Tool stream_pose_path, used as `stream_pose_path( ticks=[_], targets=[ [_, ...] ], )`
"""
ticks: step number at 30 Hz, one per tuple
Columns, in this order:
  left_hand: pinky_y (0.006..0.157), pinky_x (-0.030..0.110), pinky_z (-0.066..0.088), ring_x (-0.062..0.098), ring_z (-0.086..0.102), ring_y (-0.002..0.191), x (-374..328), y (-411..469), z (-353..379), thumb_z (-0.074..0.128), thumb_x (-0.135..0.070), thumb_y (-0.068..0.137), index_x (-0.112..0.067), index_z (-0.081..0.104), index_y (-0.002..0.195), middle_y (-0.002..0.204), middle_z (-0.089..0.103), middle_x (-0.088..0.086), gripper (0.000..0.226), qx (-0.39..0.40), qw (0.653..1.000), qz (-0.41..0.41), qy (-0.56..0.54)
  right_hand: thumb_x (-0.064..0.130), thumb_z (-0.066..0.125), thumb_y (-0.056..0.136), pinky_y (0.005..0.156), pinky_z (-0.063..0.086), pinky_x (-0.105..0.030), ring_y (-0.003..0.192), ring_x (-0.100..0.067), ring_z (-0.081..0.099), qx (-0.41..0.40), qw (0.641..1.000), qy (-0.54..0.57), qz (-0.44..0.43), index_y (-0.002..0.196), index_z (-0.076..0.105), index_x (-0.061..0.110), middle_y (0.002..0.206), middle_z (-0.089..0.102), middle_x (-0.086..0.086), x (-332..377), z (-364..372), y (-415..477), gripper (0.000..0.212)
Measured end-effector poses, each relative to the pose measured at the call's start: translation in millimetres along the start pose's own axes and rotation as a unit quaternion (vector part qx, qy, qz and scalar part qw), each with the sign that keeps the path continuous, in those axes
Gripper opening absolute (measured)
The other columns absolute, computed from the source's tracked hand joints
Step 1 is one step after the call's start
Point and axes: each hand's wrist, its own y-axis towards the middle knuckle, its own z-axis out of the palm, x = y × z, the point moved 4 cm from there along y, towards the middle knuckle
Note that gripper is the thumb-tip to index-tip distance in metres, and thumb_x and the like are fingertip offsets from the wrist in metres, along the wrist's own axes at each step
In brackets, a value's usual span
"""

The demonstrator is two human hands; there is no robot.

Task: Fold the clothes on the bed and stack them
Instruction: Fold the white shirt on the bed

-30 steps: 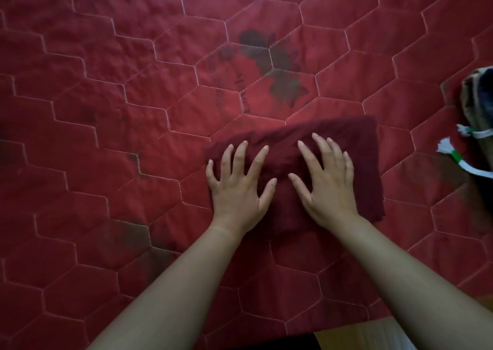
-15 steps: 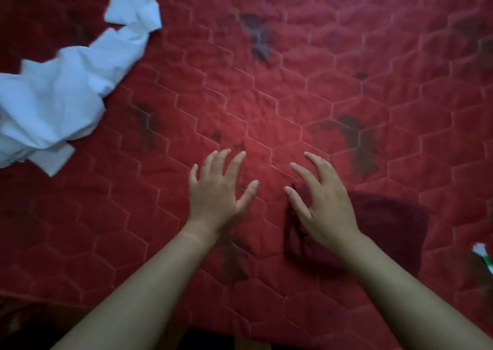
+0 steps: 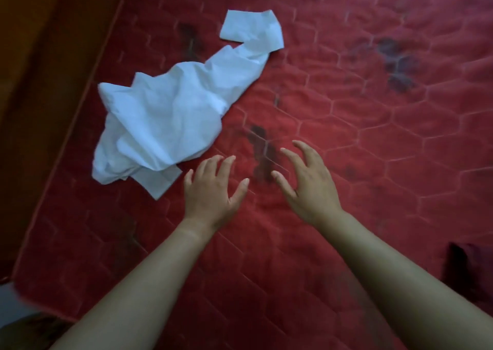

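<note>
Head view, looking down on a bed covered in red quilting stitched in hexagons, with dark blotches here and there. Upper left of centre: a crumpled white garment, unfolded, bunched into a loose heap, one narrow part trailing up and to the right and ending in a flat squarish flap. Lying near the bed's left edge, beyond which a brown wooden surface fills the left side of the frame.

Below the heap, both bare forearms reaching forward from the bottom edge. Left hand palm down, fingers spread and slightly curled, holding nothing; fingertips just beside the lower corner of the white garment, contact not clear from this angle. Right hand likewise palm down, fingers splayed and bent like a claw, empty, over bare quilt and a dark stain, well clear of the white cloth. Whether either palm touches the quilt cannot be told; some motion blur around the fingers.

Far right, at the lower edge: a dark maroon cloth, only partly in frame, lying flat on the quilt beside the right forearm and well apart from the white garment. Bottom left corner: a patch of pale floor, blurred.
</note>
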Motion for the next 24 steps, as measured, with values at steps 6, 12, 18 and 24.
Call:
stream_pose_path(
  ticks=[6,12,18,24],
  targets=[
    [0.096,0.048,0.039,0.026,0.046,0.122,133.8,67.3,0.2,0.047,-0.050,0.087,-0.018,0.047,0.132,0.131,0.051,0.007,0.055,-0.012,0.999,-0.029,0.036,0.040,0.054,0.090,0.110,0.028,-0.040,0.136,-0.028,0.028,0.036,0.999,0.028,-0.018,0.135,0.047,0.015,0.146,0.034,-0.013,67.8,94.3,91.5,0.053],
    [0.096,0.048,0.036,0.029,0.037,0.127,223.6,103.1,15.5,0.049,-0.049,0.087,-0.020,0.043,0.135,0.142,0.038,0.007,0.057,-0.010,0.993,-0.118,0.016,0.039,0.060,0.087,0.105,0.034,-0.048,0.136,-0.034,0.023,0.027,0.999,0.033,0.007,0.138,0.042,0.017,0.150,0.022,-0.016,97.3,156.8,166.1,0.059],
    [0.094,0.045,0.040,0.035,0.036,0.126,255.5,122.2,33.8,0.056,-0.045,0.087,-0.018,0.034,0.138,0.146,0.022,0.014,0.061,-0.018,0.970,-0.221,-0.096,0.032,0.061,0.087,0.103,0.032,-0.042,0.133,-0.034,0.027,0.029,0.995,0.044,0.080,0.136,0.042,0.018,0.147,0.024,-0.017,92.2,187.8,202.1,0.055],
    [0.093,0.026,0.036,0.025,0.050,0.115,239.9,118.4,39.7,0.055,-0.010,0.089,-0.014,0.047,0.131,0.130,0.050,0.010,0.043,-0.025,0.963,-0.183,-0.194,0.004,0.055,0.087,0.073,0.040,-0.022,0.081,-0.015,0.057,0.000,0.990,0.109,0.091,0.107,0.067,0.014,0.095,0.065,-0.003,74.4,175.5,180.5,0.025]
  ],
)
